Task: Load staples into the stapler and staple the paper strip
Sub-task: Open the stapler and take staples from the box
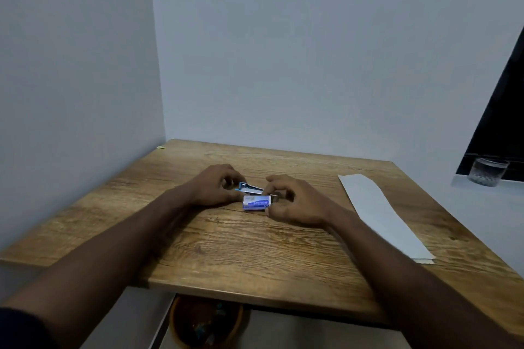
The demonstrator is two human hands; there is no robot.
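Observation:
A small blue stapler [250, 189] is held just above the middle of the wooden table [255, 249]. My left hand [215, 185] grips its left end. My right hand [295, 201] pinches its right end, where a metal part sticks out. A small blue-and-white staple box [256, 202] lies on the table just in front of the stapler, touching my right hand's thumb. The long white paper strip [380, 212] lies flat at the right side of the table, apart from both hands.
White walls close in the table at the left and the back. A glass tumbler [487, 174] stands on a white ledge at the far right. Under the table's front edge sits a brown round basket [207, 323].

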